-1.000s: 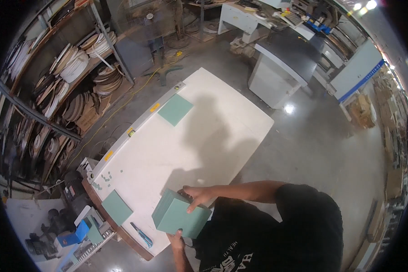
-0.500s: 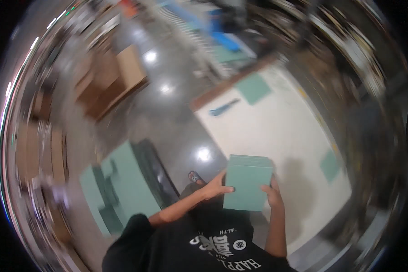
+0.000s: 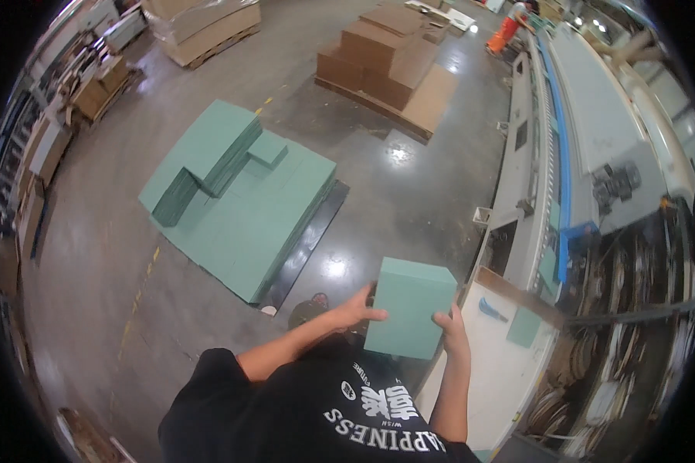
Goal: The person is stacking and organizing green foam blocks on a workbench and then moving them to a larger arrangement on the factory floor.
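Between both hands I hold a thick block of stacked, square green boards (image 3: 409, 309) in front of my body. My left hand (image 3: 357, 310) grips its left edge, with the thumb on the front face. On the opposite edge, my right hand (image 3: 453, 328) clasps it, the thumb also resting on the face. Ahead and to the left is a broad low pile of the same green boards (image 3: 259, 235) on a dark base, with taller stacks along its far left side and a short stack near its back.
To my right stands a white-topped table (image 3: 479, 366) bearing a blue hand tool (image 3: 493, 310) and a green board (image 3: 523, 327). Beyond it runs a long machine (image 3: 521, 166). Brown boards (image 3: 371, 46) are piled farther off. A person in orange trousers (image 3: 506, 35) stands by the machine's far end.
My view has swung toward the left: the low green pile now lies ahead, and the white table has shifted to the right. Both hands keep their hold on the block of boards.
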`<state>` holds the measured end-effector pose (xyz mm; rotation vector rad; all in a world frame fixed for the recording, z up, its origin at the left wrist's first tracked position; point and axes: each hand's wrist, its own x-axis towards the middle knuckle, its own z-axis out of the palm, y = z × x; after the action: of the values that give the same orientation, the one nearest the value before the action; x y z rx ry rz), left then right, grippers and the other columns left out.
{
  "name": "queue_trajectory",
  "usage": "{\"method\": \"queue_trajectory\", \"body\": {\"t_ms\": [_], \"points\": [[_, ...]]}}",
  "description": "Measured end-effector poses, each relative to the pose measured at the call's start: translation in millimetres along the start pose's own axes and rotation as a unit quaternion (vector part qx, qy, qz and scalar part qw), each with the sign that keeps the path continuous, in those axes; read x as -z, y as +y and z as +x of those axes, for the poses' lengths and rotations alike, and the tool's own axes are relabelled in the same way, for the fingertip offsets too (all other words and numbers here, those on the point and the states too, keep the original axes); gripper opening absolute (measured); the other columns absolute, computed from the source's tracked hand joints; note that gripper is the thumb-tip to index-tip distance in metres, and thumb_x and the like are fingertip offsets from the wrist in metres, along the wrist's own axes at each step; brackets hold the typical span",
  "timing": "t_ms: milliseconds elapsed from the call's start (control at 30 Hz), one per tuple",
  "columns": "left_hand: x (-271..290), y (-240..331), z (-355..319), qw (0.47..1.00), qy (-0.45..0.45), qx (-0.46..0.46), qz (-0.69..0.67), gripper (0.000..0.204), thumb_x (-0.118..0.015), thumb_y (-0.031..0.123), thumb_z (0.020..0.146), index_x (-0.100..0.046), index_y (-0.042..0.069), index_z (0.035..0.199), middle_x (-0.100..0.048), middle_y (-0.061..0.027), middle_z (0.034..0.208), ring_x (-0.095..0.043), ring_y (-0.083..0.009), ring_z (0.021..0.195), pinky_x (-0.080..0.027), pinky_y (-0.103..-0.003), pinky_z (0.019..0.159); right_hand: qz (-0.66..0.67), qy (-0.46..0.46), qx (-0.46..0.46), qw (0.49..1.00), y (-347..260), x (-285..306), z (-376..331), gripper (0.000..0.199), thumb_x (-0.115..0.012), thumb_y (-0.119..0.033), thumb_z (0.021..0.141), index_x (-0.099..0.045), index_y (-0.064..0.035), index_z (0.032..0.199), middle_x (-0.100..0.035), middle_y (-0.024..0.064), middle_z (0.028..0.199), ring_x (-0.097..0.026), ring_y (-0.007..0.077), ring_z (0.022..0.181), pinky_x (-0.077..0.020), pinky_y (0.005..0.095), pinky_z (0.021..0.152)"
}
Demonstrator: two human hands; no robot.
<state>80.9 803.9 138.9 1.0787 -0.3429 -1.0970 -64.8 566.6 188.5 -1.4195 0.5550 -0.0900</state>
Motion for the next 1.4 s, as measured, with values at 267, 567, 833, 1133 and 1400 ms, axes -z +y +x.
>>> {"method": "queue_trajectory", "body": {"t_ms": [267,567,833,1133,1400], "points": [[113,40,-21,0.983,0.143,-0.076,-0.084,0.102,-0.084,0.029,0.076,-0.028,-0.003,0.155,-0.045,-0.0182,0.149,-0.043,-0.0309,0.139,-0.035,-0.044,0.117,-0.091,-0.145,-0.026,0.985,-43,-121,138,0.089,-0.077,-0.05,0.079,-0.049,0.0026,0.146,-0.048,0.0166,0.138,-0.047,0.0311,0.132,-0.033,0.0419,0.115],[175,74,10,0.947,0.286,-0.039,-0.142,0.102,-0.084,0.048,0.073,-0.038,0.002,0.151,-0.054,-0.0157,0.141,-0.054,-0.0321,0.129,-0.047,-0.046,0.107,-0.137,-0.251,-0.099,0.953,-76,-190,273,0.091,-0.079,-0.051,0.082,-0.049,0.0095,0.143,-0.048,0.0222,0.137,-0.049,0.0312,0.126,-0.0402,0.0395,0.109],[227,110,86,0.886,0.409,-0.037,-0.214,0.102,-0.085,0.05,0.071,-0.04,0.002,0.149,-0.056,-0.0155,0.139,-0.055,-0.0315,0.128,-0.049,-0.046,0.107,-0.2,-0.334,-0.106,0.915,-86,-222,429,0.101,-0.082,-0.057,0.077,-0.047,0.0104,0.144,-0.048,0.0259,0.139,-0.049,0.0355,0.13,-0.0394,0.0406,0.111],[244,183,152,0.804,0.525,-0.095,-0.263,0.106,-0.085,0.048,0.07,-0.037,0.001,0.151,-0.054,-0.0145,0.14,-0.056,-0.0299,0.128,-0.052,-0.043,0.102,-0.26,-0.503,-0.089,0.82,-145,-280,568,0.099,-0.08,-0.049,0.082,-0.039,0.006,0.152,-0.041,0.0242,0.152,-0.044,0.0349,0.138,-0.0394,0.0413,0.112],[331,181,172,0.781,0.546,-0.167,-0.253,0.099,-0.082,0.044,0.074,-0.04,-0.002,0.15,-0.053,-0.0155,0.143,-0.054,-0.0305,0.13,-0.046,-0.043,0.107,-0.228,-0.546,-0.126,0.796,-128,-353,640,0.094,-0.082,-0.044,0.083,-0.041,0.0088,0.15,-0.042,0.0267,0.15,-0.044,0.0347,0.138,-0.0381,0.042,0.114]]}}
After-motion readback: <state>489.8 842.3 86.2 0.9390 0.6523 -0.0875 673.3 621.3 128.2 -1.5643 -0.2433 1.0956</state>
